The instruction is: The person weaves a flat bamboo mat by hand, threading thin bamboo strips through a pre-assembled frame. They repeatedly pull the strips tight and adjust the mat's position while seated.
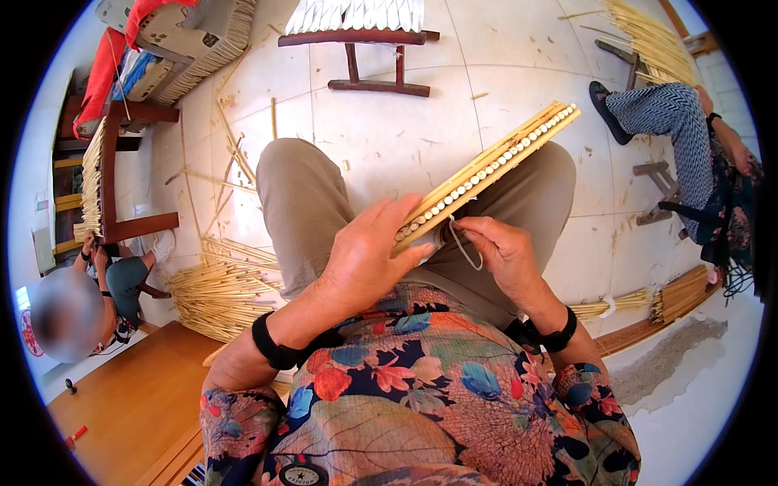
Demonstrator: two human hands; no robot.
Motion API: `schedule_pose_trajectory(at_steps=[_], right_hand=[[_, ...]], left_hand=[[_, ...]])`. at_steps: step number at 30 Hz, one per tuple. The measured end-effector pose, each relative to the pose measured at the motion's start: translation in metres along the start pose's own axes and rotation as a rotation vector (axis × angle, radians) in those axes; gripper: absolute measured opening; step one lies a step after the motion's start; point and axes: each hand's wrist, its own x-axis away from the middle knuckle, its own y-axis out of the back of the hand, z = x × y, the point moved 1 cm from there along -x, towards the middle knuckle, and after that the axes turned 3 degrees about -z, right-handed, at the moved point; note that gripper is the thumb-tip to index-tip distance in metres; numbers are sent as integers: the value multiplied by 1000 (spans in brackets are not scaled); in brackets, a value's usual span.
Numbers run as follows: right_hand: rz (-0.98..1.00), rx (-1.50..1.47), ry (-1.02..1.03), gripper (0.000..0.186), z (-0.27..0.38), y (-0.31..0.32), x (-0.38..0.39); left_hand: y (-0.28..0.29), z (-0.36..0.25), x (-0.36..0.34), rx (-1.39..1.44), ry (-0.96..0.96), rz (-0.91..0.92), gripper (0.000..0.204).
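Across my lap a narrow stick frame [519, 152] slants up to the right. It is made of long yellow stalks, with a row of pale round stalk ends packed between them. My left hand [365, 253] is wrapped around its lower end, thumb on the near side. Close beside that end, my right hand [504, 253] pinches a thin pale strip [463, 249]. The strip curves in a loop toward the frame's underside; where it is fastened I cannot see.
Loose stalks [223, 287] lie heaped on the tiled floor at left. A dark wooden stool [356, 38] stands ahead. One person [121, 283] sits at left by a wooden frame, another [689, 130] at right near stalks. An orange-brown board [134, 405] is at lower left.
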Motion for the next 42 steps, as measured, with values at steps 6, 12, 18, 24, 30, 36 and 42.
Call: schedule_pose_trajectory(at_steps=[6,12,18,24,30,36,42], right_hand=[[7,-51,-191,13,-4,6,4],[-132,-54,-59,13,-4,9,4],[-272,213,118,15,8,30,5],[-217,14,108,11,3,9,1],[-233,-53,97,9,-1,-5,-3],[-224,0,150,9,-5,-11,-5],[-216,15,205,10,-8,-12,-11]], left_hand=[[-5,1,-2,115,102,-33,28],[-2,-1,-2,165,173,-6,23],[2,-3,-7,173,211,31,21],[3,2,-12,240,207,14,19],[4,10,-17,226,266,-1,18],[6,17,-19,218,299,-19,19],[7,16,-19,158,314,-20,19]])
